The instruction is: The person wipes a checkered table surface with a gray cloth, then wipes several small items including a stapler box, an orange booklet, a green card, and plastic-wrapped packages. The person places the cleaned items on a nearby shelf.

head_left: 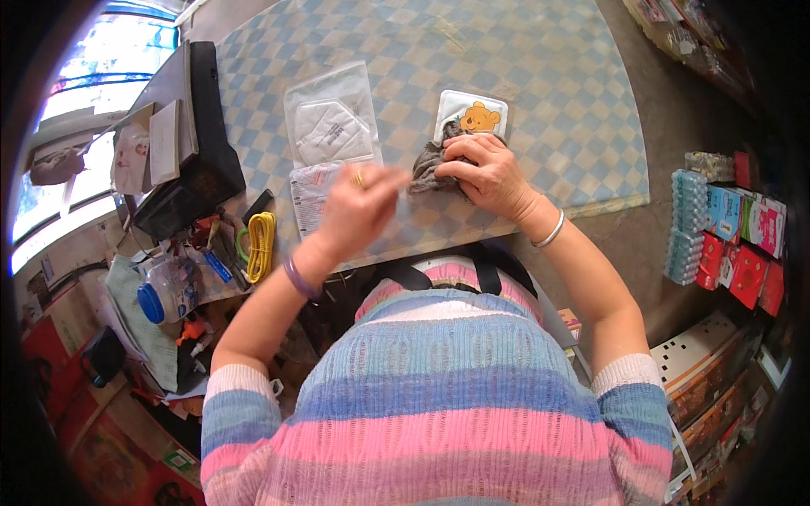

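My right hand (484,167) grips a crumpled dark grey cloth (436,166) on the checked table cover. The cloth overlaps the lower part of a white, rounded-corner pad (452,107) printed with a cartoon bear. My left hand (364,199) is motion-blurred, just left of the cloth, with its fingers bunched. Whether it pinches anything cannot be made out. Behind it lies a clear packet holding a folded white face mask (332,129). Below the mask, a printed sheet or packet (308,202) is partly hidden by the left hand.
A black box-like device (218,145) stands at the table's left. Near it are a yellow coiled cord (261,246), green-handled scissors (242,243) and a clear plastic jar with a blue lid (152,302). Several colourful packages (737,253) and a stack of teal egg trays (686,228) are at right.
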A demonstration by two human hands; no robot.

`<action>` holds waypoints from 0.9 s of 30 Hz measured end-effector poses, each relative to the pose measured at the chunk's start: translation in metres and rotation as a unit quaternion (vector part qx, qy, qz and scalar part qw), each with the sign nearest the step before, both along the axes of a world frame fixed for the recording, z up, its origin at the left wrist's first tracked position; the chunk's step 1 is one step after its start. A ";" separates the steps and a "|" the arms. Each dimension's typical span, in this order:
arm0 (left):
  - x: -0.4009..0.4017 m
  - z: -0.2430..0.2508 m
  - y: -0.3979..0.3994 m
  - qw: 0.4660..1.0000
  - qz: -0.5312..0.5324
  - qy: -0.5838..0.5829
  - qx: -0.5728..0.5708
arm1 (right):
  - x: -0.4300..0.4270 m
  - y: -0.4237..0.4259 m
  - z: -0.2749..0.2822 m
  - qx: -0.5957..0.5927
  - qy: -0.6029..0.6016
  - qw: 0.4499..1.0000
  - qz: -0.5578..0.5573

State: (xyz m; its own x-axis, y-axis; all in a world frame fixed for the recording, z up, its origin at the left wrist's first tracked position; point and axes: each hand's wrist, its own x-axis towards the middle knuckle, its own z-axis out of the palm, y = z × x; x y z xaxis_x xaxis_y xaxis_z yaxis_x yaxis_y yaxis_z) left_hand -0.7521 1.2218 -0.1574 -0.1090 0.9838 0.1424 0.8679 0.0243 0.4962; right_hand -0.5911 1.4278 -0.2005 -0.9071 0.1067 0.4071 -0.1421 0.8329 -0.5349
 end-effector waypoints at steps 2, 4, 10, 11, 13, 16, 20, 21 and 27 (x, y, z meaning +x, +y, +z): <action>-0.025 -0.001 0.041 0.998 0.005 0.048 0.050 | 0.001 -0.005 0.004 0.041 0.003 0.999 0.014; -0.036 -0.012 0.083 0.995 -0.005 0.070 0.067 | -0.002 -0.007 0.009 0.058 0.002 0.998 0.013; -0.065 -0.069 0.139 0.986 0.163 0.033 0.025 | -0.003 -0.011 0.010 0.104 -0.036 0.994 0.006; -0.065 -0.075 0.140 0.986 0.163 0.033 0.024 | -0.003 -0.013 0.011 0.101 -0.041 0.994 0.005; -0.052 -0.073 0.146 0.981 0.171 0.089 0.001 | 0.000 -0.015 0.013 0.092 -0.053 0.994 0.000; -0.049 -0.075 0.151 0.978 0.178 0.106 -0.007 | 0.000 -0.020 0.016 0.119 -0.074 0.990 -0.013; -0.051 -0.077 0.153 0.977 0.181 0.117 -0.006 | 0.010 -0.026 0.018 0.138 -0.067 0.988 -0.013; -0.051 -0.078 0.153 0.977 0.179 0.114 -0.003 | 0.016 -0.030 0.018 0.155 -0.067 0.985 -0.025; -0.061 -0.088 0.150 0.976 0.174 0.131 0.002 | 0.058 -0.027 0.036 0.179 -0.125 0.974 -0.063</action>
State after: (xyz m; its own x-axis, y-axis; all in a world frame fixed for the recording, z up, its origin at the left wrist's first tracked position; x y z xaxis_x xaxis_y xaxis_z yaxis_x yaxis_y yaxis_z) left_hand -0.8135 1.3719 -0.2455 -0.3959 0.8932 0.2132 0.9044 0.3391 0.2591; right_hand -0.5333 1.4008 -0.1647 -0.9713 0.1158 0.2078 0.0709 0.9748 -0.2115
